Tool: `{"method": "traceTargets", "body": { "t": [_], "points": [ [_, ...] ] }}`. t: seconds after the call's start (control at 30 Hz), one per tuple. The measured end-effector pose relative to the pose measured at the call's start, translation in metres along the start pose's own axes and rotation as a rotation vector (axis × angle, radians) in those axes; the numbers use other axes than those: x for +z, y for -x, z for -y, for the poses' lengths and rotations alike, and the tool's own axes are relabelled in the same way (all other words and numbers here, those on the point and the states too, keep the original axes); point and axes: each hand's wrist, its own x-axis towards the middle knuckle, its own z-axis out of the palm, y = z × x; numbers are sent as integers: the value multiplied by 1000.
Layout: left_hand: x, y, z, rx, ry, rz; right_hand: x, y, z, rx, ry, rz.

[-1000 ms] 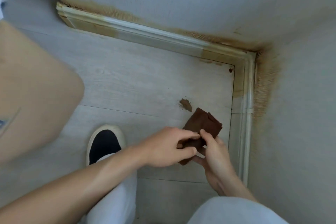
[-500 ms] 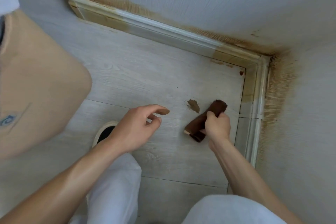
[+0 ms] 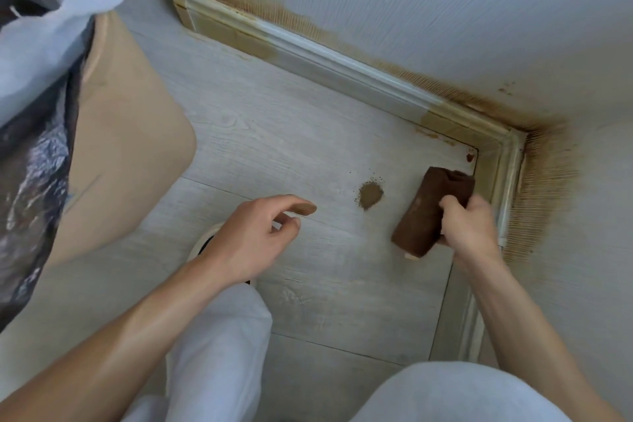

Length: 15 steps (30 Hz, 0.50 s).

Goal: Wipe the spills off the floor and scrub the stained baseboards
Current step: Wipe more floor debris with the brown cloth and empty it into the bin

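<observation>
One brown spill (image 3: 370, 194) left on floor (image 3: 274, 134); right hand (image 3: 469, 226) gripping soiled brown cloth (image 3: 431, 212), left hand (image 3: 253, 233) loose, empty. Risk: smearing rather than lifting.

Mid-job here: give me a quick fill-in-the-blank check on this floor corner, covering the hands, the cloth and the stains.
1. The folded dark brown cloth is gripped by the ____ hand.
2. The small brown powdery spill on the pale wood-grain floor lies between the cloth and the ____ hand.
3. The left hand holds ____.
4. The white moulded baseboard shows yellow-brown stains at its far end and near the ____ of the two walls.

Missing words: right; left; nothing; corner
</observation>
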Motion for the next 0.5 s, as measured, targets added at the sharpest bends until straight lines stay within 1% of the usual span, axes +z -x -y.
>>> {"method": "traceTargets", "body": {
  "t": [0.03,0.1,0.17,0.23,0.3,0.37,0.43,0.5],
  "points": [
    [-1,0,0,-7,7,-7,-6,-4,12,-87,104,1],
    [-3,1,0,-9,12,-22,-3,-17,42,-291,388,25],
    [-5,4,-1,-13,18,-31,22,-35,70,-451,624,84],
    [-6,7,0,-13,17,-31,65,-45,84,-584,756,170],
    [-6,9,1,-14,9,-30,103,-41,77,-698,883,299],
    [-5,9,1,-19,15,-29,116,-28,59,-822,995,346],
    [-6,8,2,-25,26,-31,103,-21,39,-952,1076,372],
    [-6,7,1,-23,21,-20,81,-24,25,-984,1159,427]
  ]
}}
